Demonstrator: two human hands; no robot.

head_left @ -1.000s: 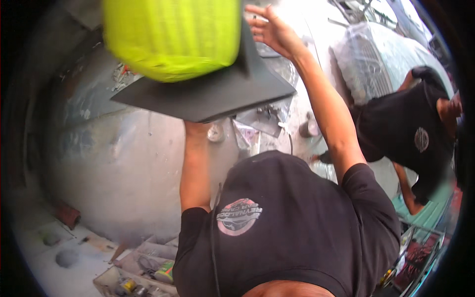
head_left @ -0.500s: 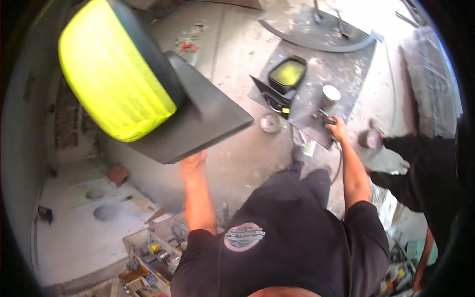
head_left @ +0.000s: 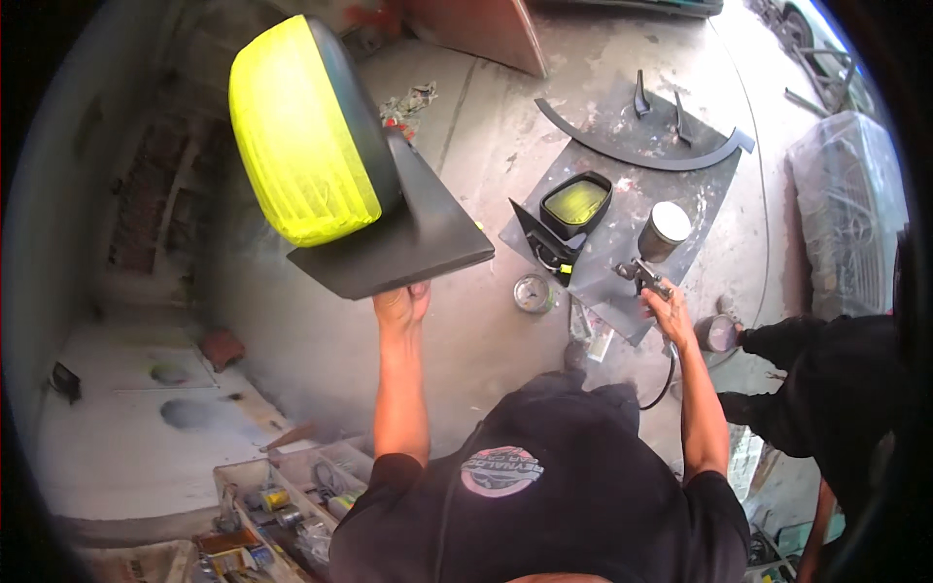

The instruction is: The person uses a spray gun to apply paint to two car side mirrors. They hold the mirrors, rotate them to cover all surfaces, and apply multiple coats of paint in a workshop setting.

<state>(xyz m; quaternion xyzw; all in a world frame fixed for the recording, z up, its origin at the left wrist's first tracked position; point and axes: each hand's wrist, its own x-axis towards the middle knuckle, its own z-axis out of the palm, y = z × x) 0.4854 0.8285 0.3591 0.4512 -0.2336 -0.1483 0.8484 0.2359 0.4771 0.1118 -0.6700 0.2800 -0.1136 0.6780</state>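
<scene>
My left hand (head_left: 401,303) grips a car side mirror (head_left: 428,233) from underneath, fingers mostly hidden by its black base. Bright yellow masking (head_left: 301,136) covers the mirror's front face. To the right, my right hand (head_left: 669,309) is wrapped round the handle of a spray gun (head_left: 641,275), which points left. A round cup (head_left: 666,233) with a pale lid stands on top of the gun, and a dark hose (head_left: 666,384) trails below my hand. Some distance separates gun and mirror.
A second masked mirror (head_left: 575,206) and a curved black trim strip (head_left: 641,157) lie on a grey sheet (head_left: 695,180). A tin (head_left: 533,292) is beside it. Another person (head_left: 826,379) stands at right near a pot (head_left: 717,333). Tool trays (head_left: 258,525) fill the lower left.
The held mirror appears farther right in view and smaller. The view has shifted, so floor items sit lower. My right hand still holds the spray gun.
</scene>
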